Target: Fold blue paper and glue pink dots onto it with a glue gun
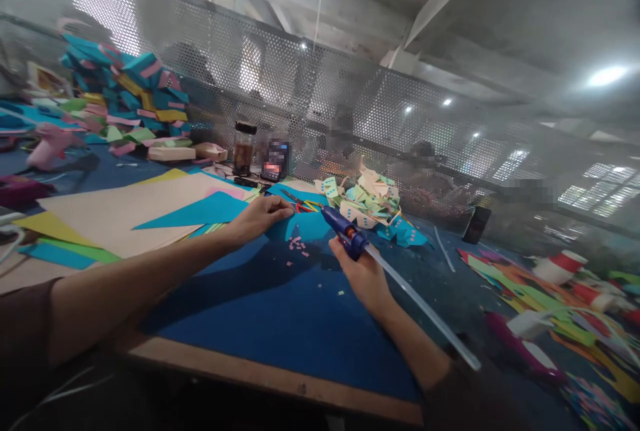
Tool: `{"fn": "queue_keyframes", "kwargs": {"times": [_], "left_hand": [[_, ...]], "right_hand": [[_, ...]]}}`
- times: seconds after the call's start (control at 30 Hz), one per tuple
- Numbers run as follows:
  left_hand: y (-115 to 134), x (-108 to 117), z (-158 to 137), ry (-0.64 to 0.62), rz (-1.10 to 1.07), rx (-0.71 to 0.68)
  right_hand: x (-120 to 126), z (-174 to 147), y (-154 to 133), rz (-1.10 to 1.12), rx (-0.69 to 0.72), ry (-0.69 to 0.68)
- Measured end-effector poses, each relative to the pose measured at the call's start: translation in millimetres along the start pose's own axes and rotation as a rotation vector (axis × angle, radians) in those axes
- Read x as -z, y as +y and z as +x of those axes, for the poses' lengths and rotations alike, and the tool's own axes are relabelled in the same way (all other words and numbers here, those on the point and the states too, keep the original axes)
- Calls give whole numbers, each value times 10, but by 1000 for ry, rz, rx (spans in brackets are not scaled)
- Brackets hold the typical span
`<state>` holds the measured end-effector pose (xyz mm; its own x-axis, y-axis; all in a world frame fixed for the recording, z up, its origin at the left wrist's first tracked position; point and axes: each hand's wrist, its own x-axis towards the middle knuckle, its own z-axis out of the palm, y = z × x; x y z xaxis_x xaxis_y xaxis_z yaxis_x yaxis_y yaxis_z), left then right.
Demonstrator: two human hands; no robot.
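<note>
My right hand (365, 278) is wrapped round a dark blue hot glue gun (345, 228), whose nozzle points up and to the left. A long, clear glue stick (425, 308) sticks out of its back end. My left hand (263, 218) is closed in a pinch at the upper left edge of a piece of blue paper (313, 226). The nozzle is close to the right side of this paper. Just behind lie scissors (303, 206) with red and yellow on the handles. Small pink paper bits (297, 244) are scattered on the blue table top below.
Large paper sheets (125, 208) spread at left, before a heap of folded blue and pink paper (125, 84). A jar (244, 150) and a phone (275, 159) stand behind. Dotted paper pieces (367, 198) are piled beyond the glue gun. Coloured scraps (535, 291) lie right.
</note>
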<state>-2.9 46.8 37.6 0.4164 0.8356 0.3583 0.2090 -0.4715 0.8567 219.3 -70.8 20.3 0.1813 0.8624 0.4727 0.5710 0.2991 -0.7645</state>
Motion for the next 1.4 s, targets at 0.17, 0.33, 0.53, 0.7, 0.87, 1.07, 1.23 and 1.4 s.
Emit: {"fn": "queue_keyframes", "kwargs": {"times": [0.17,0.33,0.53,0.7,0.87,1.07,1.23,1.4], "left_hand": [[11,-8,-20,-32,-49,43],[10,-11,-32,-13,-72,94],[17,-22,-27,42,-56,95],[30,-22,-36,70,-50,88],[15,-17,-32,53,-32,84],[9,-13,-34,69,-31,73],[-24,-10,-24,71,-35,58],[-21,-20,-20,63,-47,58]], "right_hand": [[46,-70,-20,-41,30,-20],[57,-78,-47,-68,70,-45],[77,-89,-23,-75,144,-93],[65,-98,-14,-120,176,-117],[58,-108,-45,-159,171,-117],[49,-97,-15,-205,190,-107],[47,-85,47,-237,216,-103],[47,-73,100,-275,250,-114]]}}
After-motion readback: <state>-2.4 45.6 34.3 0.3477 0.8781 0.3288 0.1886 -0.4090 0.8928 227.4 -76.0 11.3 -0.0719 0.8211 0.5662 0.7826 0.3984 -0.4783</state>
